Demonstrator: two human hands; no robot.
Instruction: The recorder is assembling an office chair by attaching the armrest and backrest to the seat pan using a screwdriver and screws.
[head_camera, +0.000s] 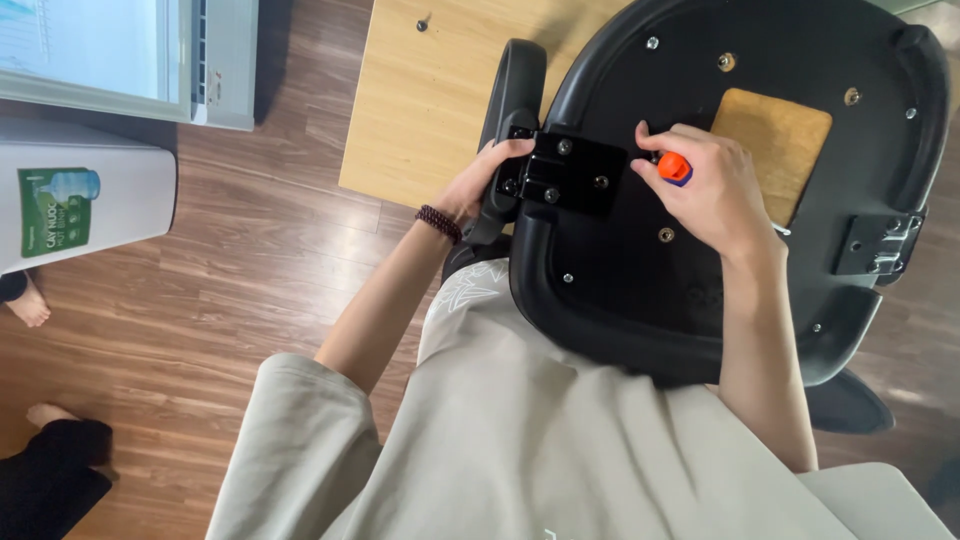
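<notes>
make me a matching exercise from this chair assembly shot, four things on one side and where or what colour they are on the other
Things:
1. left hand
2. right hand
3. wooden patch
4. bead bracelet

Descriptions:
A. light brown, set in the seat underside
B. dark, round the left wrist
C. grips the orange-handled tool
D. on the black armrest bracket

Pairs: 1-D, 2-C, 3-A, 4-B

A green rectangular label (58, 208), bearing a picture of a blue water bottle, sat on the face of a white box-shaped appliance (120, 195) at the left edge, standing on the wooden floor (250, 260). Above it, in the top left corner, lay a pale panel (85, 45) with faint bluish markings, too blurred to tell whether it was a screen or a printed sheet.
</notes>
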